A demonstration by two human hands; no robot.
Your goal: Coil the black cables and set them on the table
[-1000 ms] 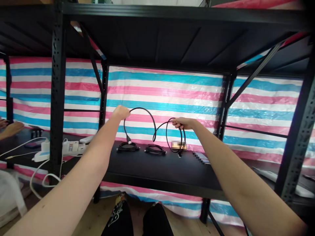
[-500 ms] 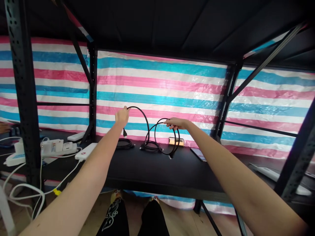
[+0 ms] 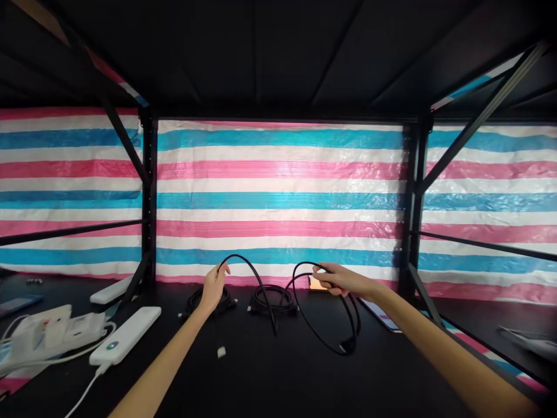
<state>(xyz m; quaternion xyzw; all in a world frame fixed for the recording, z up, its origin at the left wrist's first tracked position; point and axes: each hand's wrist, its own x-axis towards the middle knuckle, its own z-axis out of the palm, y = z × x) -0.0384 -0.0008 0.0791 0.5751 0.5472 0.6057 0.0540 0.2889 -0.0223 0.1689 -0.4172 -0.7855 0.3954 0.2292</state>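
A black cable (image 3: 250, 264) runs in an arc between my two hands, dipping toward the shelf board in the middle. My left hand (image 3: 214, 287) is closed around one stretch of it. In my right hand (image 3: 339, 280) the cable is gathered in loose loops that hang down, with a dark plug (image 3: 348, 345) at their bottom. One coiled black cable (image 3: 272, 299) lies on the board between the hands. Another coiled cable (image 3: 198, 299) rests behind my left hand, partly hidden by it. Behind my right hand, a phone with a lit screen (image 3: 316, 283) is partly covered.
A white power bank (image 3: 126, 334) with a white cord lies left, beside a power strip with chargers (image 3: 56, 337). Another white slab (image 3: 111, 290) is near the left post (image 3: 149, 232). A tablet-like device (image 3: 380, 313) is at right. A small white piece (image 3: 221, 352) lies in front.
My view has tilted up and moved closer to the shelf. Both hands still hold the cable; the stretch between them now hangs forward of the middle coil, and the right-hand loops look wider.
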